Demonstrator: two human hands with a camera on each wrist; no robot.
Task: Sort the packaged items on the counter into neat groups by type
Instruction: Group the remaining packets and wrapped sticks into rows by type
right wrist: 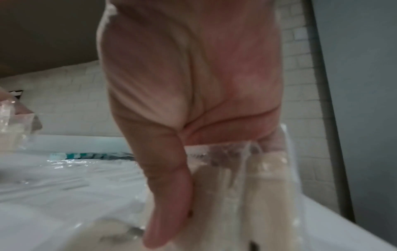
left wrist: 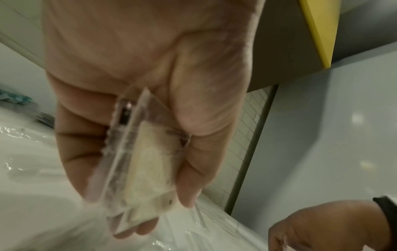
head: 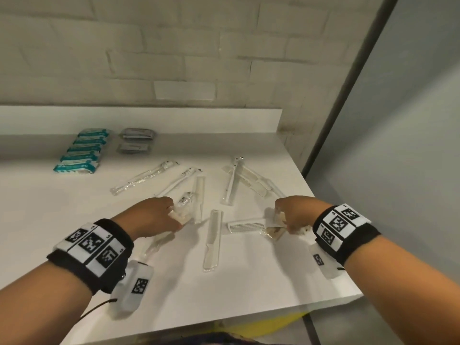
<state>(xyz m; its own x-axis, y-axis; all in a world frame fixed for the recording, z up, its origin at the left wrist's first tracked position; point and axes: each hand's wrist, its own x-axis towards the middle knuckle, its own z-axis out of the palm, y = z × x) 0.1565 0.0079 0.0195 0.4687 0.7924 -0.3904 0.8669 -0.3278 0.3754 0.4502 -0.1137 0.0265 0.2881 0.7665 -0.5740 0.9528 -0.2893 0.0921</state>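
Left hand [head: 151, 216] pinches a clear packet with cream contents [left wrist: 148, 163] between thumb and fingers; right hand [head: 292, 215] grips similar cream packets [right wrist: 253, 186] near the counter's [head: 249, 282] right edge, apparently collecting one type. Teal packs [head: 82, 151] and grey packs [head: 135, 140] sit grouped along the back edge. Wrapped combs [head: 212, 239] and toothbrushes [head: 144, 178] lie unsorted mid-counter.
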